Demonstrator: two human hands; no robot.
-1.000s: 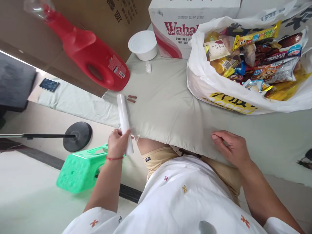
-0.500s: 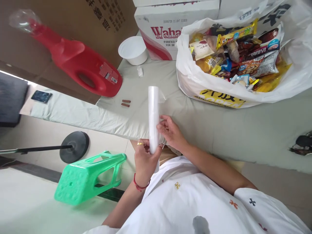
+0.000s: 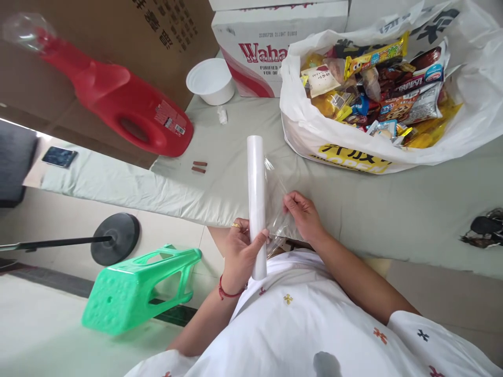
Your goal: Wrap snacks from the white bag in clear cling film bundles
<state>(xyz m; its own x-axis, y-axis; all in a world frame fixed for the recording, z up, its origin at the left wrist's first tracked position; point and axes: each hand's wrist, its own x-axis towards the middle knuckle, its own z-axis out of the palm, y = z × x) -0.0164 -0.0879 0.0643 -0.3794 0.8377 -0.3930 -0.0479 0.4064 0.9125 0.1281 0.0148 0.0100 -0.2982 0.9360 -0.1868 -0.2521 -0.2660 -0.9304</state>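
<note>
My left hand is wrapped round the lower part of a roll of clear plastic film, which stands nearly upright in view at the table's near edge. To its right, my right hand pinches the loose end of the film. A thin see-through sheet stretches, creased, between the roll and my right fingers. Whether the sheet is plain wrap or a flat bag cannot be told.
A white plastic bag full of packaged snacks stands at the right. Behind are a Wahaha carton, a white bowl and a red jug. Two brown strips lie left; a green stool is on the floor below.
My right hand has moved away to the right from the roll, drawing out a clear sheet of film. The roll and my left hand have shifted slightly right.
</note>
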